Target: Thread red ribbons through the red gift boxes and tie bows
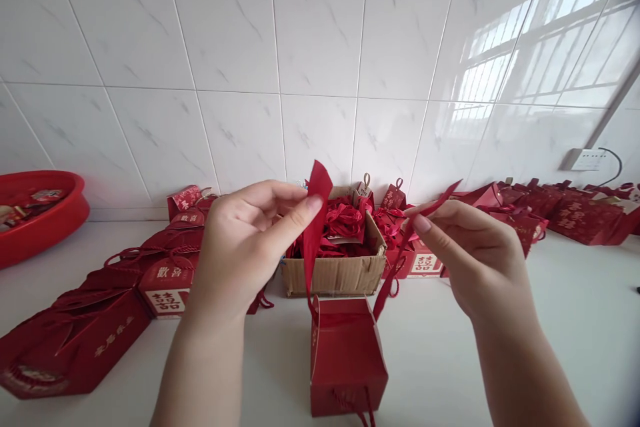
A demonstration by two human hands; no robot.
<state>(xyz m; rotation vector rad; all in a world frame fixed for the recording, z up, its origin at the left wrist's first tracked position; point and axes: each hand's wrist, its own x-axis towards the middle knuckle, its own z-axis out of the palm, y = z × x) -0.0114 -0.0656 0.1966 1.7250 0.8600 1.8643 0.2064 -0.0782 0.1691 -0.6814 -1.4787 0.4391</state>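
A small red gift box stands open on the white counter right in front of me. Two red ribbon ends rise from its top. My left hand pinches the left ribbon end between thumb and forefinger and holds it up. My right hand pinches the right ribbon end, pulled out to the right. Both hands hover above and behind the box, apart from each other.
A cardboard box full of red ribbons sits behind the gift box. Several finished red gift boxes lie at the left and along the right back. A red basin stands far left. A tiled wall closes the back.
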